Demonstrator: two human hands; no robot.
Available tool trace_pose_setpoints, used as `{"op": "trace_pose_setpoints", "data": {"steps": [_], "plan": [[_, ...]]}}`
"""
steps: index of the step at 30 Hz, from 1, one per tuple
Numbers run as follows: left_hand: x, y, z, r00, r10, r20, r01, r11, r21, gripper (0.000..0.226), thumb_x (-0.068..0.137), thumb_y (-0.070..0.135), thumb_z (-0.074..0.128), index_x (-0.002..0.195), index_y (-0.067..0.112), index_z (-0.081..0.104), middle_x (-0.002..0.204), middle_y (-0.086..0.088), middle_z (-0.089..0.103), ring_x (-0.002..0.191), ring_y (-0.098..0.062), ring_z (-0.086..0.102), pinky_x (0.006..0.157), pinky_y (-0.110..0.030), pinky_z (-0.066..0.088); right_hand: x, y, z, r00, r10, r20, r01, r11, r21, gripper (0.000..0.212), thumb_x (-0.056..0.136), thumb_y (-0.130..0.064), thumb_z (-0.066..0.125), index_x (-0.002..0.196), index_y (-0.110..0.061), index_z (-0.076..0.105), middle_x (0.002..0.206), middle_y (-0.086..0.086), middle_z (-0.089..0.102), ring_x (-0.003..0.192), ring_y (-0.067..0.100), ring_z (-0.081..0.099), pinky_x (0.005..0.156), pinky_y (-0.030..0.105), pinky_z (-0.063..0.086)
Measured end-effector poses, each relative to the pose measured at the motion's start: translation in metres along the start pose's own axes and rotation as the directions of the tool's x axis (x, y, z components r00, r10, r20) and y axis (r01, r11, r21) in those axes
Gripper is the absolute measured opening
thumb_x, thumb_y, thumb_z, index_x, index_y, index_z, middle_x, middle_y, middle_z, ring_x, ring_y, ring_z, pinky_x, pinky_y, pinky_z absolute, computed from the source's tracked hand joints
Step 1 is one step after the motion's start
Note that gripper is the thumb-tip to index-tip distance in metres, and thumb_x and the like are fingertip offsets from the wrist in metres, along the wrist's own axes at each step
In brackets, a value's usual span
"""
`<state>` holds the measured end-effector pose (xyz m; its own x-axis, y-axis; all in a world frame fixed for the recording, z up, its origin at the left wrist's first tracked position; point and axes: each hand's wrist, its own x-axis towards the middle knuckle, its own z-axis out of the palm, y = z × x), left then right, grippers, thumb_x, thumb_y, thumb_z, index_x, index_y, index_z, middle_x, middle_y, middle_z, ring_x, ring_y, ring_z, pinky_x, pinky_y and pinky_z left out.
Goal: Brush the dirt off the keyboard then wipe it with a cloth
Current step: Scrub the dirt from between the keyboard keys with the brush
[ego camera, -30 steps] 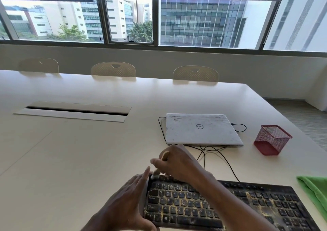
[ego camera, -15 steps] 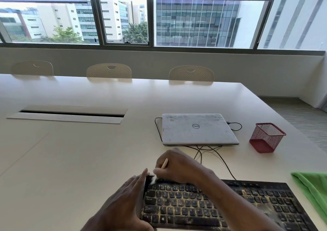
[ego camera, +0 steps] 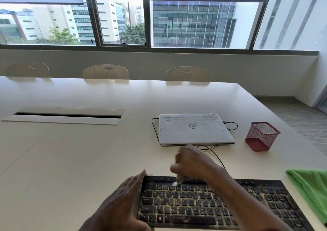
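A black keyboard [ego camera: 194,204] speckled with yellowish dirt lies at the table's near edge. My right hand [ego camera: 191,163] grips a small brush [ego camera: 177,182] over the top key row, with the pale bristles touching the keys left of centre. My left hand [ego camera: 122,200] lies with straight fingers against the keyboard's left end. A green cloth [ego camera: 311,190] lies on the table to the right of the keyboard.
A closed white laptop [ego camera: 192,130] with black cables sits behind the keyboard. A red mesh pen holder [ego camera: 261,137] stands to its right. A cable slot [ego camera: 65,116] lies in the table at left. Three chairs line the far edge.
My right hand has carried the brush from the keyboard's top left corner rightward along the top row. The left hand stays on the keyboard's left end.
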<state>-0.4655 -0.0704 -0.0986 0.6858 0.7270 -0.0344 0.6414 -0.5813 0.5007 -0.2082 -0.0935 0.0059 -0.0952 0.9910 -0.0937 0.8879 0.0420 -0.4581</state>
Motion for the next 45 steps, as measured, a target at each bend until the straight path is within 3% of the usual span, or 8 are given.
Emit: {"op": "trace_pose_setpoints", "data": {"steps": [6, 12, 17, 25, 29, 35, 40, 45], "plan": [[0.001, 0.001, -0.001, 1.000, 0.020, 0.000, -0.020, 0.999, 0.031, 0.147, 0.052, 0.100, 0.062, 0.152, 0.035, -0.024, 0.163, 0.024, -0.009, 0.153, 0.001, 0.003, 0.123, -0.019, 0.013, 0.000, 0.000, 0.006, 0.999, -0.039, -0.032, 0.044, 0.987, 0.157, 0.038, 0.094, -0.049, 0.065, 0.069, -0.022, 0.072, 0.062, -0.003, 0.069, 0.042, 0.003, 0.050, 0.044, 0.014, 0.041], [0.000, 0.001, 0.001, 1.000, 0.015, 0.002, -0.015, 0.999, 0.029, 0.149, 0.052, 0.099, 0.064, 0.154, 0.032, -0.021, 0.164, 0.023, -0.006, 0.153, -0.001, 0.006, 0.123, -0.016, 0.010, -0.009, 0.009, -0.002, 0.999, 0.012, -0.051, -0.016, 0.997, -0.082, 0.039, 0.089, -0.028, 0.065, 0.053, -0.021, 0.052, 0.055, -0.008, 0.053, 0.040, 0.003, 0.037, 0.044, 0.016, 0.030], [0.001, 0.000, 0.001, 1.000, 0.018, -0.005, -0.018, 1.000, 0.024, 0.149, 0.052, 0.099, 0.064, 0.154, 0.032, -0.021, 0.164, 0.022, -0.005, 0.153, 0.001, 0.005, 0.123, -0.017, 0.010, -0.009, 0.010, -0.003, 0.996, -0.067, -0.051, 0.071, 0.994, 0.078, 0.039, 0.092, -0.032, 0.063, 0.060, -0.010, 0.065, 0.053, 0.005, 0.061, 0.042, 0.007, 0.039, 0.045, 0.021, 0.036], [-0.001, 0.001, 0.001, 1.000, 0.004, -0.003, -0.004, 0.999, 0.039, 0.149, 0.051, 0.100, 0.063, 0.154, 0.034, -0.021, 0.164, 0.024, -0.009, 0.154, -0.002, 0.003, 0.125, -0.021, 0.011, -0.019, 0.026, -0.012, 0.999, -0.030, -0.018, 0.028, 0.994, -0.101, 0.035, 0.087, -0.028, 0.066, 0.057, -0.011, 0.059, 0.052, -0.002, 0.049, 0.043, 0.011, 0.035, 0.049, 0.028, 0.037], [-0.001, 0.001, 0.001, 1.000, -0.001, 0.000, 0.001, 0.999, 0.039, 0.148, 0.049, 0.102, 0.061, 0.153, 0.037, -0.023, 0.164, 0.025, -0.011, 0.154, -0.003, 0.003, 0.126, -0.025, 0.014, -0.018, 0.025, -0.010, 0.996, -0.070, -0.048, 0.072, 0.997, 0.039, 0.043, 0.091, -0.036, 0.066, 0.050, -0.026, 0.056, 0.047, -0.009, 0.048, 0.040, 0.005, 0.035, 0.045, 0.023, 0.034], [-0.004, 0.003, -0.001, 1.000, -0.007, -0.020, 0.008, 0.998, 0.055, 0.148, 0.046, 0.104, 0.057, 0.155, 0.039, -0.021, 0.162, 0.030, -0.013, 0.154, -0.001, 0.000, 0.125, -0.022, 0.013, -0.029, 0.042, -0.016, 0.998, 0.049, -0.046, -0.054, 0.992, -0.114, 0.040, 0.086, -0.025, 0.067, 0.050, -0.020, 0.048, 0.049, -0.007, 0.045, 0.041, 0.008, 0.033, 0.046, 0.021, 0.033], [0.000, 0.001, 0.000, 1.000, -0.004, -0.003, 0.004, 0.998, 0.065, 0.146, 0.051, 0.101, 0.062, 0.154, 0.037, -0.019, 0.160, 0.030, -0.014, 0.155, -0.002, 0.000, 0.124, -0.019, 0.007, -0.032, 0.050, -0.019, 0.998, -0.001, -0.065, 0.008, 0.995, 0.100, 0.035, 0.090, -0.031, 0.064, 0.061, -0.011, 0.066, 0.054, 0.005, 0.059, 0.043, 0.009, 0.039, 0.047, 0.029, 0.037], [0.003, 0.005, -0.004, 0.999, 0.024, 0.029, -0.026, 0.997, 0.073, 0.142, 0.052, 0.100, 0.062, 0.151, 0.038, -0.020, 0.155, 0.033, -0.019, 0.150, 0.009, -0.007, 0.117, -0.007, 0.000, -0.040, 0.064, -0.019, 0.995, 0.078, -0.062, -0.080, 0.996, -0.027, 0.029, 0.087, -0.024, 0.068, 0.060, -0.015, 0.061, 0.057, -0.004, 0.053, 0.046, 0.008, 0.040, 0.046, 0.019, 0.035]]}}
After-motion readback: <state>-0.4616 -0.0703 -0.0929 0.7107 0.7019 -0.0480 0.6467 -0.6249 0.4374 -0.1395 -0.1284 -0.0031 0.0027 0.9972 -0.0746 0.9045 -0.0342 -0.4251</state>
